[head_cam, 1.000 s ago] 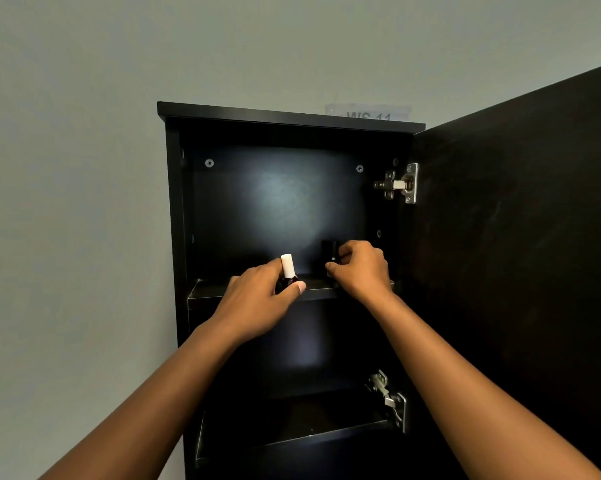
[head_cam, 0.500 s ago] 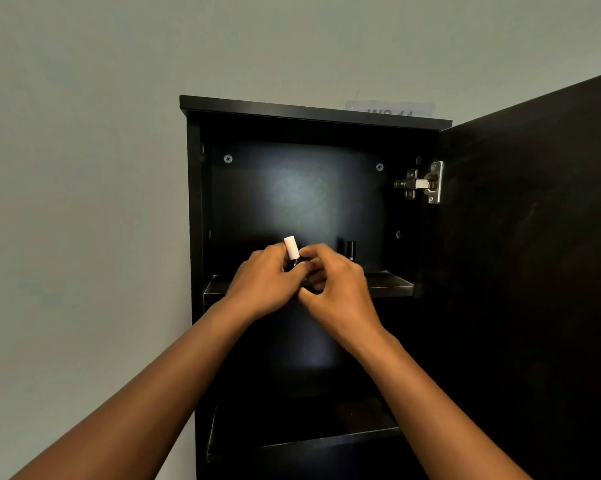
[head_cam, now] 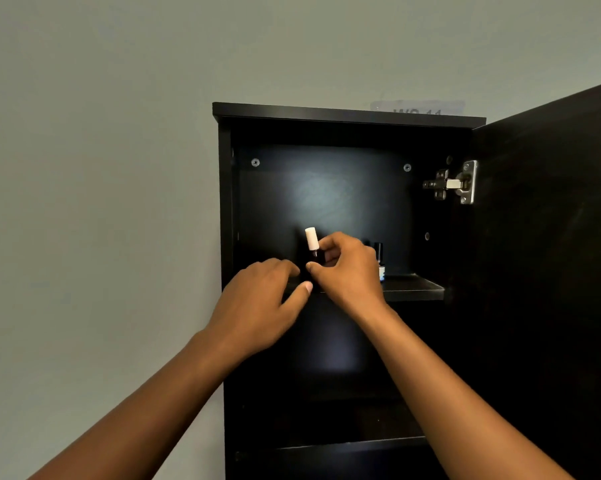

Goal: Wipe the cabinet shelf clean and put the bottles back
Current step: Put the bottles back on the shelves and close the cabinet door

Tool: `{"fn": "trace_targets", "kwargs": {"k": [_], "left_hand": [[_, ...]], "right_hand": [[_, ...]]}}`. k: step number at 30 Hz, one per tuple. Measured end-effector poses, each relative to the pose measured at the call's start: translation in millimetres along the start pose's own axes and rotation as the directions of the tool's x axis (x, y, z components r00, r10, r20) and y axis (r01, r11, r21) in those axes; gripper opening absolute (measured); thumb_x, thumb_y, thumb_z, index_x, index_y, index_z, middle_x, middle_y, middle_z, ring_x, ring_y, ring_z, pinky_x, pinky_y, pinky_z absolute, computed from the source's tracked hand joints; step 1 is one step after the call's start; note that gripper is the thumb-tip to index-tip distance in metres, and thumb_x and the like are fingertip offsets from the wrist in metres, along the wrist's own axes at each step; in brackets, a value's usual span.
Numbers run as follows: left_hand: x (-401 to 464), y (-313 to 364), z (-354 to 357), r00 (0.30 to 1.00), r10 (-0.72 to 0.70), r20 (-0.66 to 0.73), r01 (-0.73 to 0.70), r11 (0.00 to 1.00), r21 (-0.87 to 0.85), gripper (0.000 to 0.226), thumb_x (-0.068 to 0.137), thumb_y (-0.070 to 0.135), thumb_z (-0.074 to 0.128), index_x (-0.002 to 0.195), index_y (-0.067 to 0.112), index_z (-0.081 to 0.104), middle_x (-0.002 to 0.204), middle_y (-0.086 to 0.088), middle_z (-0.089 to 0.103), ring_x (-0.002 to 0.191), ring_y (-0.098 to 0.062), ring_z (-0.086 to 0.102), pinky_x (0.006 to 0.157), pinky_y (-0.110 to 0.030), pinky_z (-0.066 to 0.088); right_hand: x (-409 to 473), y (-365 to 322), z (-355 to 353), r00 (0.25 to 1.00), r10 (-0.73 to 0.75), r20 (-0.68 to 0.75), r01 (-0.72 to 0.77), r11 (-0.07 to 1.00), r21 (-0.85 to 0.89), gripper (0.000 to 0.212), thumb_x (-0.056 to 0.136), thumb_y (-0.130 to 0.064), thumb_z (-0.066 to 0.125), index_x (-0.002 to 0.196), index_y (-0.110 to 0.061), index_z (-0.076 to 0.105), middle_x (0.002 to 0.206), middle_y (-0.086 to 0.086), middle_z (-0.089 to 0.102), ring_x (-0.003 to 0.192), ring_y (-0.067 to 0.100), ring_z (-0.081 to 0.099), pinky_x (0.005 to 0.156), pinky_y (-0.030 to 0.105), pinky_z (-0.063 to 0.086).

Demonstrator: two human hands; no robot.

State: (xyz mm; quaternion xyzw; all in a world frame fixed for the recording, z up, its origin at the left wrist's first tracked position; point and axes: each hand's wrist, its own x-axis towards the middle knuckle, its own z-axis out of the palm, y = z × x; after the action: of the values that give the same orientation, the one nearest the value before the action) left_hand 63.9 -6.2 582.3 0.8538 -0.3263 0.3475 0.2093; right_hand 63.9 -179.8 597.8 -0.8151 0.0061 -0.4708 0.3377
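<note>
A small dark bottle with a white cap (head_cam: 312, 241) stands upright over the upper shelf (head_cam: 413, 289) of the black cabinet. My right hand (head_cam: 347, 271) pinches its dark body between thumb and fingers. My left hand (head_cam: 261, 299) is just left of it, fingers loosely apart, holding nothing, thumb near the bottle's base. A second dark bottle with a black cap (head_cam: 379, 259) stands on the shelf to the right, partly hidden behind my right hand.
The cabinet door (head_cam: 551, 271) hangs open on the right, with a metal hinge (head_cam: 453, 183) at its top. A lower shelf (head_cam: 344, 445) shows below. Grey wall surrounds the cabinet, with a paper label (head_cam: 418, 108) above its top.
The white-capped bottle passed from my left hand to my right hand. My left hand let go and drew back to the left. The black-capped bottle now stands alone on the shelf.
</note>
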Motion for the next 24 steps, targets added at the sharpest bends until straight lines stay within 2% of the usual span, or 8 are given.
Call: {"fn": "trace_targets", "kwargs": {"k": [3, 9, 14, 19, 24], "left_hand": [[-16.2, -1.8, -0.5, 0.996, 0.07, 0.051, -0.076, 0.989, 0.13, 0.049, 0.101, 0.056, 0.049, 0.141, 0.028, 0.057, 0.136, 0.007, 0.063, 0.122, -0.014, 0.059, 0.103, -0.036, 0.052], [-30.4, -5.6, 3.1, 0.995, 0.088, 0.055, -0.097, 0.979, 0.179, 0.057, 0.101, 0.055, 0.05, 0.152, 0.029, 0.047, 0.148, 0.007, 0.054, 0.134, -0.014, 0.052, 0.111, -0.031, 0.045], [-32.2, -5.0, 2.6, 0.995, 0.076, 0.062, -0.086, 0.981, 0.172, 0.058, 0.101, 0.054, 0.05, 0.153, 0.029, 0.047, 0.15, 0.007, 0.054, 0.135, -0.013, 0.052, 0.112, -0.03, 0.044], [-35.5, -5.8, 6.1, 0.996, 0.08, 0.049, -0.087, 0.984, 0.156, 0.058, 0.1, 0.053, 0.052, 0.153, 0.028, 0.048, 0.149, 0.006, 0.055, 0.135, -0.015, 0.052, 0.113, -0.031, 0.042], [-38.0, -11.4, 12.3, 0.992, 0.12, 0.034, -0.123, 0.981, 0.147, 0.06, 0.095, 0.052, 0.053, 0.147, 0.022, 0.056, 0.143, 0.0, 0.061, 0.129, -0.021, 0.058, 0.109, -0.037, 0.048]], "right_hand": [[14.4, -8.8, 7.7, 0.994, 0.074, 0.082, -0.073, 0.997, -0.015, 0.023, 0.072, -0.026, 0.09, 0.085, -0.027, 0.07, 0.074, -0.007, 0.071, 0.077, 0.013, 0.07, 0.075, 0.031, 0.058], [28.7, -13.6, 25.7, 0.961, 0.156, 0.226, -0.144, 0.987, -0.071, 0.024, 0.069, -0.027, 0.095, 0.076, -0.021, 0.073, 0.076, -0.001, 0.075, 0.081, 0.017, 0.073, 0.076, 0.034, 0.059], [29.8, -13.0, 29.2, 0.946, 0.172, 0.276, -0.137, 0.981, -0.14, 0.027, 0.068, -0.032, 0.096, 0.079, -0.02, 0.075, 0.083, -0.001, 0.076, 0.085, 0.017, 0.072, 0.078, 0.034, 0.06], [27.2, -9.9, 31.8, 0.936, 0.2, 0.29, -0.151, 0.972, -0.182, 0.027, 0.069, -0.034, 0.095, 0.083, -0.019, 0.077, 0.086, -0.001, 0.076, 0.088, 0.017, 0.072, 0.073, 0.029, 0.054], [22.2, -4.9, 31.9, 0.944, 0.181, 0.275, -0.125, 0.97, -0.21, 0.027, 0.068, -0.038, 0.093, 0.084, -0.023, 0.078, 0.09, 0.001, 0.078, 0.095, 0.02, 0.074, 0.078, 0.029, 0.057]]}}
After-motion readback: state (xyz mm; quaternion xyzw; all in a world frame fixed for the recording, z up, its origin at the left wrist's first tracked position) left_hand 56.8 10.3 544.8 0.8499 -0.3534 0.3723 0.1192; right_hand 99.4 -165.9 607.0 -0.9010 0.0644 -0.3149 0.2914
